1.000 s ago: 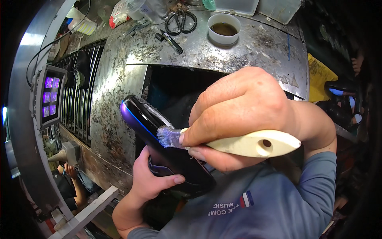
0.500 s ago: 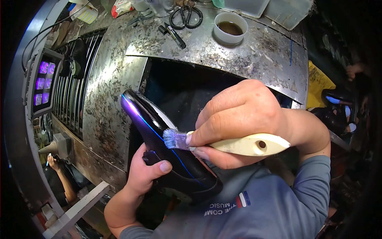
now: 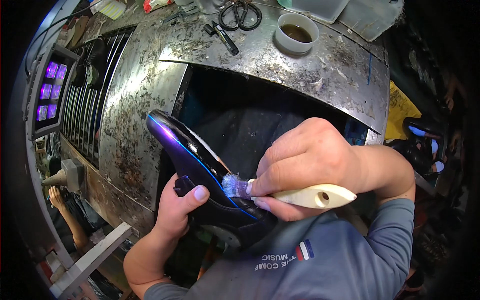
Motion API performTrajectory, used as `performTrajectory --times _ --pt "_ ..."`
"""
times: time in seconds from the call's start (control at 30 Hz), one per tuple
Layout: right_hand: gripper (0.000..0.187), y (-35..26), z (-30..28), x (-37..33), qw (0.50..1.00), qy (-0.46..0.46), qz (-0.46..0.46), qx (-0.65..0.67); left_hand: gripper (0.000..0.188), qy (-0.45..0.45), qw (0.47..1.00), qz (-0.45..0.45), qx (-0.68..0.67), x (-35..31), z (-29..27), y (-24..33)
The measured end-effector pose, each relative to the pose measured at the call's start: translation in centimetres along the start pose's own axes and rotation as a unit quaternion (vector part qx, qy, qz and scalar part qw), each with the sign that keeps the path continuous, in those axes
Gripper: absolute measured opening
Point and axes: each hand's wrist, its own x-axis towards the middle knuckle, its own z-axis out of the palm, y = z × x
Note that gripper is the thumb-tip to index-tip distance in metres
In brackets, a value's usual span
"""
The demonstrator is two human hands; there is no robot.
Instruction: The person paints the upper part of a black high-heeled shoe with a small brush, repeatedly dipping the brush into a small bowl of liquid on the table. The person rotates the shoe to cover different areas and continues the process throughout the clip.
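A black shoe (image 3: 175, 142) lies slantwise before me, toe toward the upper left, with a thin glowing blue line along its side. My left hand (image 3: 172, 210) is closed round its middle, thumb over the side next to a small black block-like part (image 3: 184, 186). In my right hand (image 3: 307, 157) is a flat paintbrush (image 3: 312, 196) with a pale wooden handle, pinched near the bristles. The bristle tips touch the shoe near the blue line, toward the heel end. The fingers under the left side of the shoe are hidden.
A worn metal bench surrounds a dark opening. On it stand a white cup (image 3: 295, 48) of brown liquid, black-handled scissors (image 3: 240, 17) and a marker (image 3: 226, 39). A lamp with purple lights (image 3: 50, 90) is at left. Another person's hand (image 3: 56, 197) shows at lower left.
The brush has moved along the shoe's edge toward the heel, down and to the right. The blue line now shows farther along. The left hand still holds the shoe.
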Motion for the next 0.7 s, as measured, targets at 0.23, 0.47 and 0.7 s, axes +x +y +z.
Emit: performTrajectory --times 0.23,0.47,0.7 --pt "0.009 -0.4 -0.1 -0.6 0.998 -0.054 0.028 0.018 0.061 0.026 1.000 -0.012 0.011 0.2 -0.7 -0.5" --pt "0.024 1.8 -6.9 -0.2 0.981 0.115 0.095 -0.122 0.064 0.047 0.997 0.006 -0.066 -0.1 -2.0 -2.5" --pt "0.019 9.5 -13.1 -0.7 0.823 0.101 0.288 -0.479 0.073 0.032 0.995 0.023 -0.095 -1.0 -2.5 -3.1"
